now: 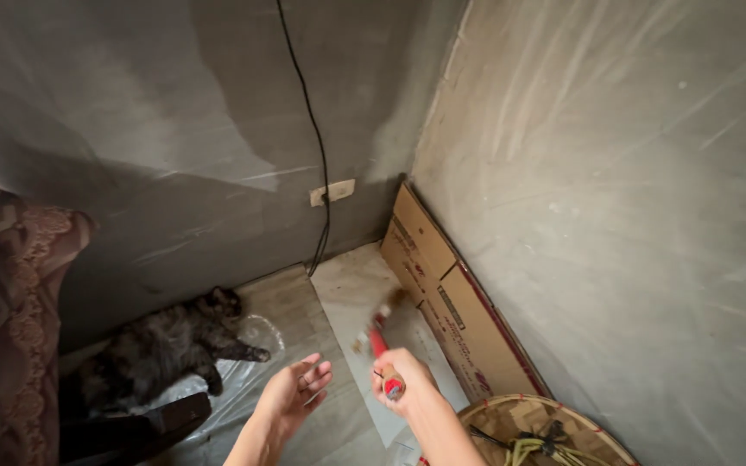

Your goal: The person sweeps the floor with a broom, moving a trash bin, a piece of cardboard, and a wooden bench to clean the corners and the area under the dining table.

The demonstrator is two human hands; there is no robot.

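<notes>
- Your right hand (403, 380) sits lowest in view, its fingers clenched around the red handle of a small brush (382, 341); the handle's end points at the camera.
- Brush head, blurred, is down near the pale sheet (351, 289) spread on the floor (291, 302) by the corner; whether it touches the sheet cannot be told.
- Your left hand (293, 395) is released, palm open and fingers spread, holding nothing, just beside the right hand and above the floor.
- Flattened cardboard (451, 302) leans against the right-hand wall (615, 216), its lower edge alongside the pale sheet.
- Round woven tray (498, 418) lies at the bottom right, close to your right forearm, with yellowish cord and a dark item in it.
- Dark long-haired cat (166, 345) lies on clear plastic sheeting (256, 332) to the left of your hands, well apart from the brush.
- Black cable (312, 129) runs down the rear wall past a small pale wall plate (332, 192) to the floor.
- Patterned reddish upholstery (6, 293) occupies the left edge.
</notes>
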